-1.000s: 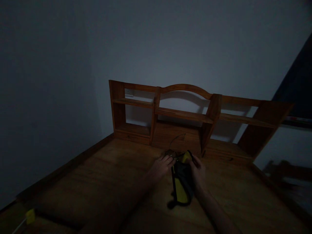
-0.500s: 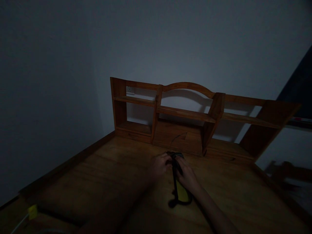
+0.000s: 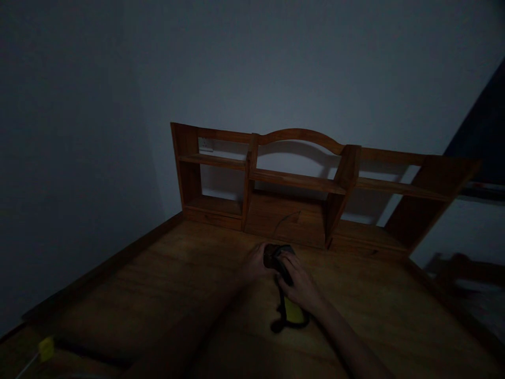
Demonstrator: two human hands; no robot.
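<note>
In the head view, my left hand (image 3: 255, 263) is closed around the left side of a small dark brown, rounded object (image 3: 270, 255). My right hand (image 3: 300, 283) curls over a black-edged item with a yellow panel (image 3: 294, 312), its fingers on the dark upper part. The yellow part hangs or lies below that hand, towards me, and a black strap-like piece ends in a dark lump beside it. Dim light and the fingers hide what kind of things these are, and I cannot tell whether the two are joined.
A wooden desk top (image 3: 158, 279) lies under my hands. At its back stands a wooden shelf unit (image 3: 296, 181) with open compartments against the wall. A yellow plug-like piece (image 3: 46, 348) on a white cord is at the lower left, and a wall socket (image 3: 205, 144) shows behind the shelf.
The dark brown object now shows more plainly between my hands. My right hand has shifted its fingers over the dark upper part. The view has moved slightly.
</note>
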